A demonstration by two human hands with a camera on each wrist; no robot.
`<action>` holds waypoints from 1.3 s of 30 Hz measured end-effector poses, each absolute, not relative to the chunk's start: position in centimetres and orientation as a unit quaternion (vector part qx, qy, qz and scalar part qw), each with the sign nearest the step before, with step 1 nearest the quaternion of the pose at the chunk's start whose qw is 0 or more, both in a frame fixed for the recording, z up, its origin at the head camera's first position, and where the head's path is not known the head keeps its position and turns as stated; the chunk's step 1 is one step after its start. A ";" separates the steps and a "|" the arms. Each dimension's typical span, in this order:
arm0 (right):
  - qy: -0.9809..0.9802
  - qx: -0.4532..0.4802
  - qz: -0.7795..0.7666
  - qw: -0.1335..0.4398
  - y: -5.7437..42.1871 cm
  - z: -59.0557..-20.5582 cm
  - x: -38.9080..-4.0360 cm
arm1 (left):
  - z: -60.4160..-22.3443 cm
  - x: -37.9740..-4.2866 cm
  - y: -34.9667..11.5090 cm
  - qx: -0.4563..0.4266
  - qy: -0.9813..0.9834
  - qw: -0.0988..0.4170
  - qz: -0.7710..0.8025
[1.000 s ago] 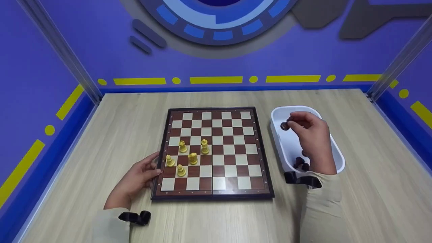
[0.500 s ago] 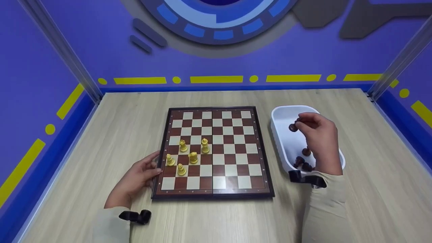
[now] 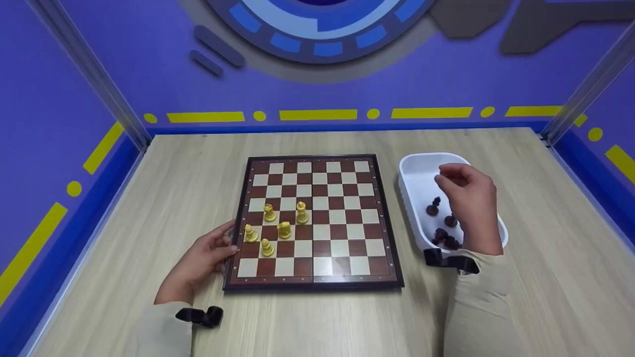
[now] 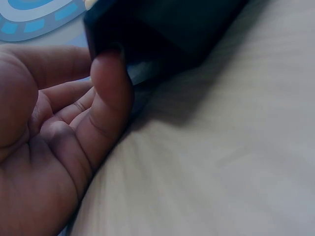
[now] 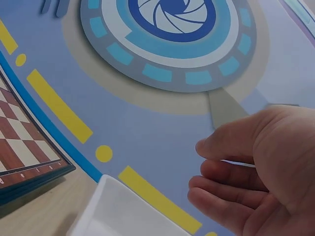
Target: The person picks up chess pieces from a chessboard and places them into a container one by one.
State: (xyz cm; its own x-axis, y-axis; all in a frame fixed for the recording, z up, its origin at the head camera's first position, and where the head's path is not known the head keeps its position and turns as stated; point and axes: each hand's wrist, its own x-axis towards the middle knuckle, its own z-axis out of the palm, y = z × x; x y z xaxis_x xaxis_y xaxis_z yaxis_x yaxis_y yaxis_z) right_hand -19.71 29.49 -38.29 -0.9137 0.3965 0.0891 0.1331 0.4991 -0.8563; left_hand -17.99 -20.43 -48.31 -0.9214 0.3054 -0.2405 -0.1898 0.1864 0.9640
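At centre frame, a chessboard (image 3: 349,218) lies on the worktop (image 3: 342,322), five yellow chess pieces (image 3: 284,230) standing on its left half. The left hand (image 3: 201,258) has its fingers clamped on the board's left edge. At right, the right hand (image 3: 471,203), thumb and bent fingers slightly apart, hovers over a white tub (image 3: 421,181) holding dark chess pieces (image 3: 432,210).

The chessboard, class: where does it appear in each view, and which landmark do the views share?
Head: the chessboard lies just below the centre.
Left wrist: a dark part of the chessboard shows at the top.
Right wrist: the chessboard is at the left edge, partly cut off.
Shared landmark: the ring design on the wall, top centre in the head and right wrist views, top left in the left wrist.
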 end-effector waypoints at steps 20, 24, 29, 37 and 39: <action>-0.859 -0.112 0.489 0.103 27.4 -38.3 -19.9 | -48.5 -18.1 -20.5 0.029 0.747 0.191 0.635; -0.865 -0.103 0.480 0.103 27.0 -38.3 -20.0 | -48.5 -18.1 -20.5 0.027 0.744 0.192 0.640; -0.881 -0.088 0.448 0.126 26.3 -38.3 -20.3 | -48.5 -18.1 -20.4 0.034 0.747 0.191 0.636; -0.885 -0.062 0.438 0.141 25.2 -38.4 -20.7 | -48.4 -18.1 -20.4 0.036 0.749 0.191 0.634; -0.887 -0.059 0.436 0.142 25.0 -38.4 -20.7 | -48.3 -18.2 -20.4 0.034 0.749 0.190 0.634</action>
State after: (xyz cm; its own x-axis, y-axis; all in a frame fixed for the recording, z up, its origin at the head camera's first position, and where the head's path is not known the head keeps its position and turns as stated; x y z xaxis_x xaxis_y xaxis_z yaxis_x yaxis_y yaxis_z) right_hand -20.72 24.96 -38.39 -0.9525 0.2289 0.2007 -0.0192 0.6127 -0.7901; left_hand -18.17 -20.43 -48.33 -0.9254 0.2919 -0.2418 -0.1905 0.1931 0.9625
